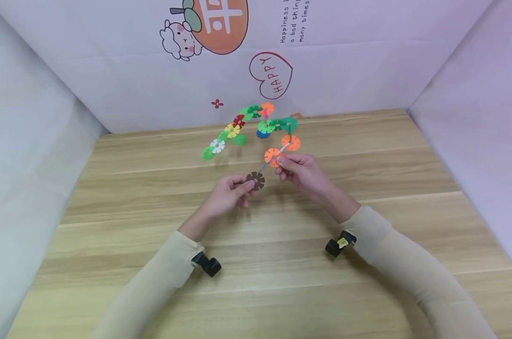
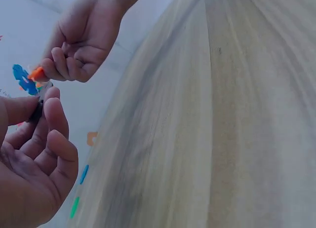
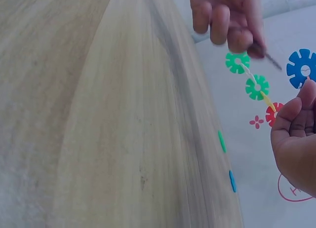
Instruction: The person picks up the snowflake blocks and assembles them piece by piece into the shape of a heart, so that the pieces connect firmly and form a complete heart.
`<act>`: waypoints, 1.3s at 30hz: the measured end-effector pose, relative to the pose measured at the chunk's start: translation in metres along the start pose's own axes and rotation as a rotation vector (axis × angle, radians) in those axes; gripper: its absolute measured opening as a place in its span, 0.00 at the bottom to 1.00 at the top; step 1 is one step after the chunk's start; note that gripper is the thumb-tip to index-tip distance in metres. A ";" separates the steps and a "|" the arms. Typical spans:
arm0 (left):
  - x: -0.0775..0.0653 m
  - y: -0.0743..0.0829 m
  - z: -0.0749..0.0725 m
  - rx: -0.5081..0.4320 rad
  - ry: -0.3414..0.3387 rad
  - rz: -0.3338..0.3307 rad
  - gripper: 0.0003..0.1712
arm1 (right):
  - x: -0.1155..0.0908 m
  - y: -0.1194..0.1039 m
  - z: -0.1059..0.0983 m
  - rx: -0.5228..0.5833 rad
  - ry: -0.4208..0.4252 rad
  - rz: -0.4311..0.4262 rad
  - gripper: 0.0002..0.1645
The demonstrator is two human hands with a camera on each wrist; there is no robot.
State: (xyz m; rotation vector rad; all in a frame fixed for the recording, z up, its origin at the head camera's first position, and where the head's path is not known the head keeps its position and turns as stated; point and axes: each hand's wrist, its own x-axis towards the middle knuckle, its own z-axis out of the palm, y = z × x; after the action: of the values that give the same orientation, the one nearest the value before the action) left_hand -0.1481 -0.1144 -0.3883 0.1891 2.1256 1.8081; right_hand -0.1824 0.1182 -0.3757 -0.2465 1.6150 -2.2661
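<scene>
My left hand [image 1: 227,195] pinches a dark brown notched plastic disc [image 1: 257,178] between thumb and fingers. My right hand [image 1: 304,174] grips an orange notched disc [image 1: 271,157] at one end of a curved chain of interlocked discs. A blue disc [image 3: 297,70] is joined to that orange one and appears edge-on in the head view. In the right wrist view a small gap separates the brown disc from the blue one. The chain bends away through orange, green, red and yellow [image 1: 232,131] discs to a green end disc [image 1: 207,153].
On the wooden table [image 1: 260,282], a loose green disc [image 1: 240,139] and a loose blue disc [image 1: 263,134] lie near the back edge, beneath the chain. A white printed backdrop [image 1: 133,84] stands right behind, with white side walls left and right.
</scene>
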 end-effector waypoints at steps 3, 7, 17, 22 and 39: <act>-0.011 0.001 -0.003 -0.045 0.019 -0.002 0.12 | 0.002 0.001 0.000 0.003 0.003 -0.003 0.11; -0.020 0.004 -0.006 -0.086 0.032 0.026 0.12 | 0.003 0.002 0.000 -0.009 0.004 -0.009 0.11; -0.018 0.009 0.001 -0.087 0.062 0.030 0.11 | 0.003 0.008 0.002 -0.083 0.012 -0.022 0.15; -0.016 0.010 0.003 -0.099 0.119 0.003 0.11 | 0.002 0.008 0.002 -0.082 0.031 -0.035 0.10; -0.016 0.005 0.005 -0.121 0.123 0.046 0.11 | 0.001 0.009 0.005 -0.133 0.030 -0.089 0.09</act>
State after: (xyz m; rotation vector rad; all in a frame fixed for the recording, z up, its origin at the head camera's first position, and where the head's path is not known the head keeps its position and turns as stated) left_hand -0.1319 -0.1142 -0.3813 0.1005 2.0999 2.0157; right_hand -0.1801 0.1112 -0.3824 -0.3249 1.8065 -2.2388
